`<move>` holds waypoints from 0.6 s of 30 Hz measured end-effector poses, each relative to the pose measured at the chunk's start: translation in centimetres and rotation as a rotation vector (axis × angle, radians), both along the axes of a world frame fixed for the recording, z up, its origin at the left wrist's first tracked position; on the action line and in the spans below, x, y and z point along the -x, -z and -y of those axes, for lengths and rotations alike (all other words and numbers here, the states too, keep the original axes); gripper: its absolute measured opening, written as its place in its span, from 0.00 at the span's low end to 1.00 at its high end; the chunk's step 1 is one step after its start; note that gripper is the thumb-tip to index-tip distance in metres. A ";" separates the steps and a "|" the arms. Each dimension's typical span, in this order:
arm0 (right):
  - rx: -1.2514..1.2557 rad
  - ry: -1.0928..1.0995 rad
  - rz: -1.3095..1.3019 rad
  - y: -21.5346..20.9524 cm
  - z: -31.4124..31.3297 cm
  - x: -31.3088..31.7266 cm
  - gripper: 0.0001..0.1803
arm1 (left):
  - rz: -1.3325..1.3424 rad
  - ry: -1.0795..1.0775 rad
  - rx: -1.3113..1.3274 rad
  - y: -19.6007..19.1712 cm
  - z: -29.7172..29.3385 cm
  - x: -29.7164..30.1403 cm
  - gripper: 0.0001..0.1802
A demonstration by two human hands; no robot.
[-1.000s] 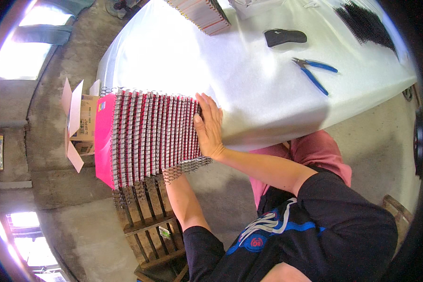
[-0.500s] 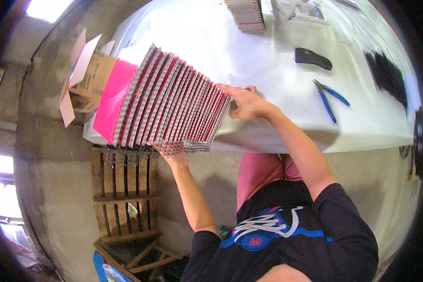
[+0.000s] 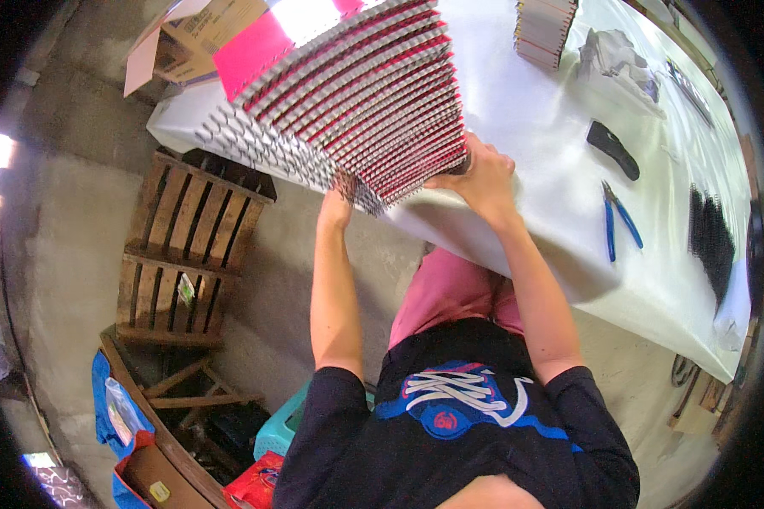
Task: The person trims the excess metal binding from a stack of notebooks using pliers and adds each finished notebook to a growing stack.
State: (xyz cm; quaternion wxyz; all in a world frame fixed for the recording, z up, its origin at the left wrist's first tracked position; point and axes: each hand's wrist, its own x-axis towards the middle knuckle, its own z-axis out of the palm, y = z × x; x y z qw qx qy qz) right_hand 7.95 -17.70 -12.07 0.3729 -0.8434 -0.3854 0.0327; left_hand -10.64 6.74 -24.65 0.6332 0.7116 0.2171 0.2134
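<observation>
A thick row of spiral-bound notebooks (image 3: 356, 106) with pink covers stands on the white-covered table (image 3: 535, 195), fanned wider at its far left end. Wire coils stick out along the edge nearest me. My left hand (image 3: 338, 201) is at the near edge of the row, its fingers mostly hidden behind the coils. My right hand (image 3: 486, 180) presses against the right end, thumb and fingers spread around the last notebooks. Blue-handled pliers (image 3: 621, 222) lie to the right, jaws pointing away. Beyond them lies a dark, elongated object (image 3: 613, 149).
An open cardboard box (image 3: 208, 38) is at the far left. Another notebook stack (image 3: 545, 32) and crumpled plastic (image 3: 620, 68) lie at the back. Black wire coils (image 3: 711, 242) lie near the right edge. A slatted wooden chair (image 3: 178, 254) and teal stool (image 3: 273, 437) stand at lower left.
My view has turned, so the table sits slanted and the notebook row appears higher and tilted. Both hands stay on the row.
</observation>
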 end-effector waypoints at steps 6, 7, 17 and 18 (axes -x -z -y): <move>-0.028 0.082 0.032 0.8 0.7 0.1 0.48 | -0.183 0.000 -0.159 -8.9 6.1 -3.5 0.32; 0.005 0.079 0.021 0.3 0.8 0.4 0.48 | -0.144 -0.030 -0.070 -8.9 6.2 -3.5 0.33; 0.584 0.552 0.134 -3.1 19.7 -4.2 0.45 | 0.251 -0.361 -0.037 -7.9 13.5 0.5 0.26; 0.630 0.592 0.156 -2.7 21.1 -3.8 0.43 | 0.255 -0.318 -0.162 -7.6 14.7 0.0 0.23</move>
